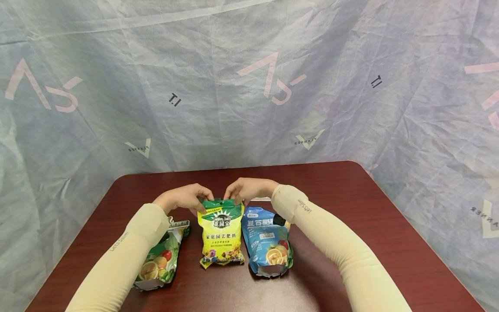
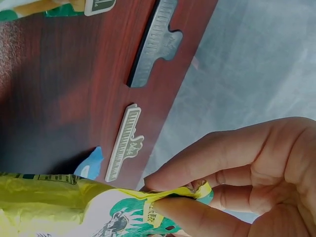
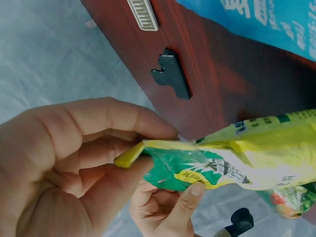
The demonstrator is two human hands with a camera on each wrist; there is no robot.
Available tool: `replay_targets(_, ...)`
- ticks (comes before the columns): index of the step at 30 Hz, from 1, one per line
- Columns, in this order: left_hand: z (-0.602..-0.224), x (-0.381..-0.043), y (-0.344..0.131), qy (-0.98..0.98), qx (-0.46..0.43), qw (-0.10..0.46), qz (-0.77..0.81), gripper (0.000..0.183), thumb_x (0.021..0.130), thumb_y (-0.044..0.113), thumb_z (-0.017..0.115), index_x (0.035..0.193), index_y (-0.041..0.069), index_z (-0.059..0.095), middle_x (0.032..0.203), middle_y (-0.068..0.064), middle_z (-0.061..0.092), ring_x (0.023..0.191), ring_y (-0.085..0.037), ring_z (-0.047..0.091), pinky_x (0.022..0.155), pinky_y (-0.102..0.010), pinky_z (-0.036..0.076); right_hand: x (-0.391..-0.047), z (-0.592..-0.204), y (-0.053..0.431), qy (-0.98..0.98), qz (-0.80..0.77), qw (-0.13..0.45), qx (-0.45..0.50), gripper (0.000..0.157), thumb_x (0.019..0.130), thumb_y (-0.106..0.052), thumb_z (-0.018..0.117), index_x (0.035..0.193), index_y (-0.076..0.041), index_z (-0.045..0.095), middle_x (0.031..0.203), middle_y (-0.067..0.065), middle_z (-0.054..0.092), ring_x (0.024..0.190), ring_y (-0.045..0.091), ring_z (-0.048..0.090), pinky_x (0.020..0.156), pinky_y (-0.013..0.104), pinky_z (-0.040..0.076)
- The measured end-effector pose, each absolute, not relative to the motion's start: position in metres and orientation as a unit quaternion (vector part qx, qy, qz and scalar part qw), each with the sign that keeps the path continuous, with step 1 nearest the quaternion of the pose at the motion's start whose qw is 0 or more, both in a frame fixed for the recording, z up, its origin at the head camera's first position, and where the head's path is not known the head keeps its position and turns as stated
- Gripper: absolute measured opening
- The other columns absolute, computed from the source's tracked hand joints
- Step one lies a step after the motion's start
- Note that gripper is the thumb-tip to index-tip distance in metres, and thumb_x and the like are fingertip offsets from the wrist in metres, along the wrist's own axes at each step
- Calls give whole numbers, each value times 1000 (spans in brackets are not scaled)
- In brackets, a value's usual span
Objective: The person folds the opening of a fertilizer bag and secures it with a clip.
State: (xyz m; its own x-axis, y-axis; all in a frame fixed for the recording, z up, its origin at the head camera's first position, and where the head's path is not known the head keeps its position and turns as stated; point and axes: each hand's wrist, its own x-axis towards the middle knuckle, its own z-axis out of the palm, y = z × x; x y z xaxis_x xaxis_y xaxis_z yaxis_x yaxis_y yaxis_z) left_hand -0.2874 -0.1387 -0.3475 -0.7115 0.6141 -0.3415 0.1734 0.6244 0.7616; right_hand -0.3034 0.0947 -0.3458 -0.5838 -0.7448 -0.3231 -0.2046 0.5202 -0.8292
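Observation:
A yellow and green bag of garden fertilizer (image 1: 221, 236) stands upright in the middle of the table. My left hand (image 1: 189, 197) pinches its top left corner between thumb and fingers, as the left wrist view shows up close. At the opposite top corner, my right hand (image 1: 249, 189) pinches the green edge (image 3: 165, 165) the same way. Behind the bag lie a black clip (image 3: 173, 74) and a white clip (image 2: 123, 143), both loose on the table.
To the right stands a blue fertilizer bag (image 1: 267, 242), partly behind my right wrist. A green bag with fruit pictures (image 1: 161, 264) is on the left, a pale clip (image 1: 179, 224) across its top, partly covered by my left sleeve. A grey printed cloth (image 1: 218, 86) hangs behind the table (image 1: 319, 182).

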Motion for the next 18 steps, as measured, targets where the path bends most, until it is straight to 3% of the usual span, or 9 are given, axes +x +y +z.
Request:
replay_targets(7,-344,-288,-138,849,242,292,367,20,79,-6,65,95,5,65,87,-9,62,79,-22,61,70,-47,52,-301,-340,98,800,-391,333,-310,23,89,2,55,105,-10,66,96,6,68,80,25,64,65,37,53)
replay_targets(9,-342,-287,-138,850,243,288,367,20,79,-6,65,95,6,65,87,-10,61,79,-23,60,70,-47,52,-300,-338,99,798,-396,332,-311,23,89,3,55,104,-9,66,95,7,68,80,26,64,68,43,53)
replay_targets(18,-333,-286,-136,857,250,278,354,21,79,-5,65,96,6,65,89,-10,60,78,-21,58,64,-37,54,-299,-329,101,801,-395,321,-315,24,89,3,54,106,-9,65,96,7,68,82,24,63,66,37,52)
